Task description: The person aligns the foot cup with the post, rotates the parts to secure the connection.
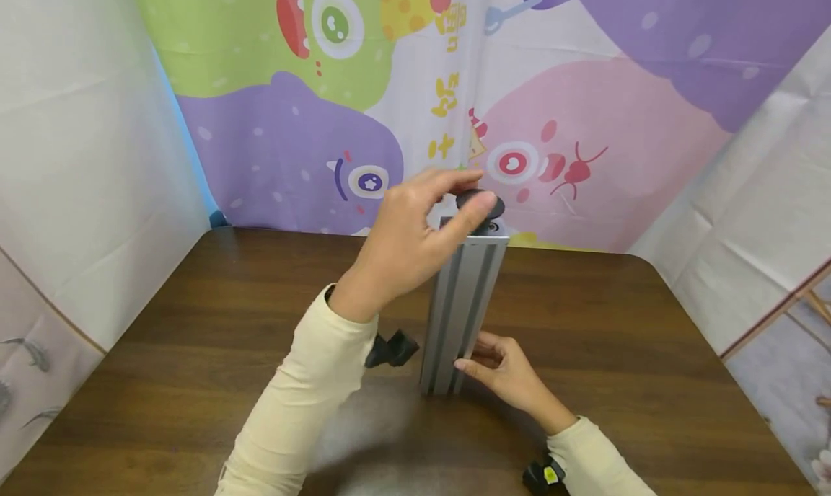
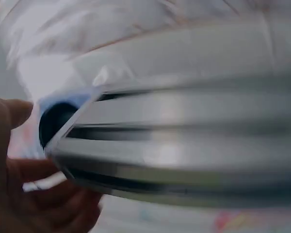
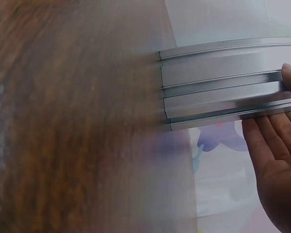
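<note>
An aluminium profile (image 1: 462, 301) with lengthwise grooves stands upright on the wooden table, leaning slightly in the head view. At its top end sits a black round foot (image 1: 492, 205), a flat disc. The left hand (image 1: 415, 236) has its thumb and fingers around this disc, seeming to pinch its edge. Motion blurs the left wrist view, where the disc (image 2: 53, 124) shows between thumb and fingers beside the profile's end. Low on the profile, the right hand (image 1: 509, 373) grips its side, thumb in front and fingers behind. The right wrist view shows the profile's lower end (image 3: 203, 73) meeting the table.
The brown wooden table (image 1: 260, 301) spreads around the profile. Behind it hangs a curtain (image 1: 273, 143) with cartoon monsters, and pale cloths hang at both sides. Black wrist-camera mounts (image 1: 544, 476) sit on both forearms, the left one close to the profile.
</note>
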Motion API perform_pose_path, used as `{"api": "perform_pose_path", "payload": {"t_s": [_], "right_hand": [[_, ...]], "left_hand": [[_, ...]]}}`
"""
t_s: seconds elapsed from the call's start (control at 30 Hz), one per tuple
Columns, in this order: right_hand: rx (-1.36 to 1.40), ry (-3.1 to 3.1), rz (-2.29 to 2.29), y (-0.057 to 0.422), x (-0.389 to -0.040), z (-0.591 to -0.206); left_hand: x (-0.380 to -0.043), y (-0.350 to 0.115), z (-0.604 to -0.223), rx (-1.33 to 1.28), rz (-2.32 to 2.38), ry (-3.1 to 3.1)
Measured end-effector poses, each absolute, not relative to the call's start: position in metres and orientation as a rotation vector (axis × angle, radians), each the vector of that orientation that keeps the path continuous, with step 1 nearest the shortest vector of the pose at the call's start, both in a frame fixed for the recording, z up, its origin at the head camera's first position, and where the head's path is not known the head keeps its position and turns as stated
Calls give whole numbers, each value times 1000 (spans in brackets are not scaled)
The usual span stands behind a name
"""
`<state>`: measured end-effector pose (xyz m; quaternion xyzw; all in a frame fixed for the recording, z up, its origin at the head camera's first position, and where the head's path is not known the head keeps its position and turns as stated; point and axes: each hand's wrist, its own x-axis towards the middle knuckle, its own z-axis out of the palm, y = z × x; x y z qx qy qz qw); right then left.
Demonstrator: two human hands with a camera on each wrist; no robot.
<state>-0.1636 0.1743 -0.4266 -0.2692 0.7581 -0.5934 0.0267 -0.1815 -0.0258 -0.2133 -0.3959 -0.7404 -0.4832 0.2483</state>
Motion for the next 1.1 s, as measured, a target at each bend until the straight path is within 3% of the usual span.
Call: {"api": "perform_pose_path", "payload": {"t_s": [0.13,0.27,0.4,0.57,0.7,1.0,1.1], "right_hand": [[-861,2339,-1835,175,-164,-428],[-858,2339,-1827,174,-164,-427],[-842,2358,-1808,174,-162,-427],[-826,2394,-1787,175,-161,-427],[-823,2404,-1786,174,-161,-428],[-818,2402,-1792,174,-161,-428],[-820,2397,-1790,174,-162,-427]], "left_hand": [[-170,-15,-214,-791,-825,-1918],[-168,-11,-216,-753,-786,-1878],[-172,-16,-219,-938,-1097,-1951],[-187,-27,-220,-1322,-1933,-1971],[-197,-29,-222,-1419,-2443,-1843],[-203,-28,-220,-1471,-2609,-1793],[-201,-29,-219,-1453,-2469,-1836]]}}
